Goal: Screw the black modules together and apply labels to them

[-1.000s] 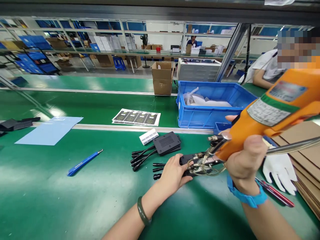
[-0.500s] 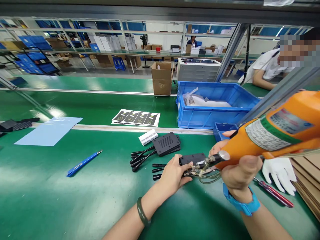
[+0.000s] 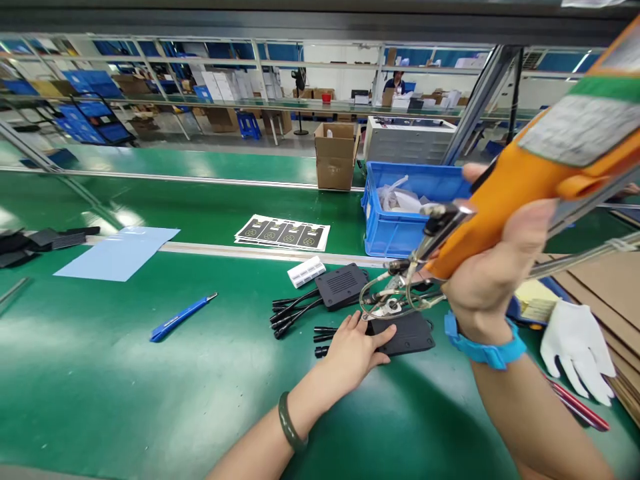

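My left hand (image 3: 356,348) lies over the cable end of a black plastic box (image 3: 407,335) with screw holes and short cables, holding it against the green bench. The index finger stretches across the top; the thumb is at the near side. My right hand (image 3: 493,257) grips an orange power screwdriver (image 3: 515,180), tilted above the box. Its metal jaw head (image 3: 395,303), with clear tubing, hangs over the far edge of the box; whether they touch I cannot tell. Beyond lie more black boxes with cables (image 3: 343,285) and a white slotted block (image 3: 306,271).
Printed label sheets (image 3: 283,232), a light blue sheet (image 3: 117,253) and a blue pen-like tool (image 3: 183,318) lie leftward. A blue crate (image 3: 387,230) and carton (image 3: 334,160) stand behind. At right are a white glove (image 3: 577,347), a red-handled tool (image 3: 580,403) and cardboard (image 3: 607,290).
My right hand has raised the orange screwdriver and tilted it more steeply, uncovering more of the box. My left hand stays on the box. The view has shifted slightly left.
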`<state>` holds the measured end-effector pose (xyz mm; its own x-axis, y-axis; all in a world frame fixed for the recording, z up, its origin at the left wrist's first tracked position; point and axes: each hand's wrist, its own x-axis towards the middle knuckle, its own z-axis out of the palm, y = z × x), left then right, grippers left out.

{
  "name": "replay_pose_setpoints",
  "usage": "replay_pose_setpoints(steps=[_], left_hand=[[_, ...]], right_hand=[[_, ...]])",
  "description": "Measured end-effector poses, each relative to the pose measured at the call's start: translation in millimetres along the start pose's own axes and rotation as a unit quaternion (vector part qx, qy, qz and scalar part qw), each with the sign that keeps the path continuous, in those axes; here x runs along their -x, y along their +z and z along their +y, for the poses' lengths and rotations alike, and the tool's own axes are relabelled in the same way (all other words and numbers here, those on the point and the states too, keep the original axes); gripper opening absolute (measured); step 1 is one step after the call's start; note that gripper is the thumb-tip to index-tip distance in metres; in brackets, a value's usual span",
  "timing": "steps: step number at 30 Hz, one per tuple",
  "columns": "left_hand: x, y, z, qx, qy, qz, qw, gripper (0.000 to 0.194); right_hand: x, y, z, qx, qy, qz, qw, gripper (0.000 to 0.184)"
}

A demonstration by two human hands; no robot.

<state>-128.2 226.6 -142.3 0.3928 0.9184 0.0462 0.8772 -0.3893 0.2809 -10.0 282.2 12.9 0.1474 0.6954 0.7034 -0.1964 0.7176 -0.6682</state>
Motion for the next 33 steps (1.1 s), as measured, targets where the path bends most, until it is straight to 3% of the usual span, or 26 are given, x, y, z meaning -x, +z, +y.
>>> replay_pose_setpoints(steps=[7,14,21,33], left_hand=[[0,-0.2,3,-0.015,-0.001,-0.001,1.000,0.060],[-1,4.3,1,-0.010,-0.006,-0.005,1.000,0.060],[-1,10.9,-4,0.005,0.006,0.015,1.000,0.059],[-2,8.0,1,-0.002,-0.003,-0.003,1.000,0.058]], right_hand=[[22,3,38,0.011,0.015,-0.019,1.000,0.037],[23,4,36,0.029,0.009,-0.030,0.999,0.031],[22,5,40,0.022,0.011,0.002,1.000,0.039],[24,6,29,0.003,0.015,-0.026,1.000,0.038]])
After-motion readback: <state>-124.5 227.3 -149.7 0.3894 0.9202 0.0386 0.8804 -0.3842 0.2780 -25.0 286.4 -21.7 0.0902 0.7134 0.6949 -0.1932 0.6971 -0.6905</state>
